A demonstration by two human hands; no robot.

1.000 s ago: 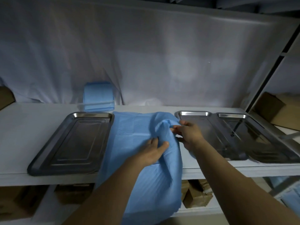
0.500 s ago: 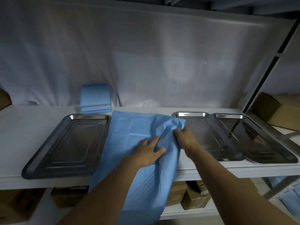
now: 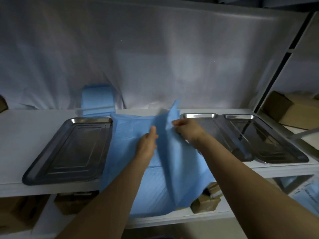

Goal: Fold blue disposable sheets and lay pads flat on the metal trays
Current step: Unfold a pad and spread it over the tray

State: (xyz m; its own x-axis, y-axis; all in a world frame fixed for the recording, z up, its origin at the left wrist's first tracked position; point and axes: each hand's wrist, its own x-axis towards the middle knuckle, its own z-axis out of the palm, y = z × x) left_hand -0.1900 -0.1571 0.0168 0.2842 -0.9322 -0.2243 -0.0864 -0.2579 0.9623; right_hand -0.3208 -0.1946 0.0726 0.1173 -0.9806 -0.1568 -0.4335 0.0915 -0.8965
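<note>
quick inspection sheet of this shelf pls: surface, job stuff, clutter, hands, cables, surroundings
surface: white shelf, dimly lit, carrying three trays and a sheet.
job's things: blue sheet lies between the trays, one fold raised, its front hanging over the shelf edge; left tray, middle tray and right tray hold no pad, and the last two overlap; stack of blue pads at the back.
clutter: nothing seen.
hands: right hand pinches the raised fold; left hand is against the fold, its fingers hidden behind it.
cables: nothing seen.
surroundings: white drape behind; cardboard boxes on the lower shelf.
</note>
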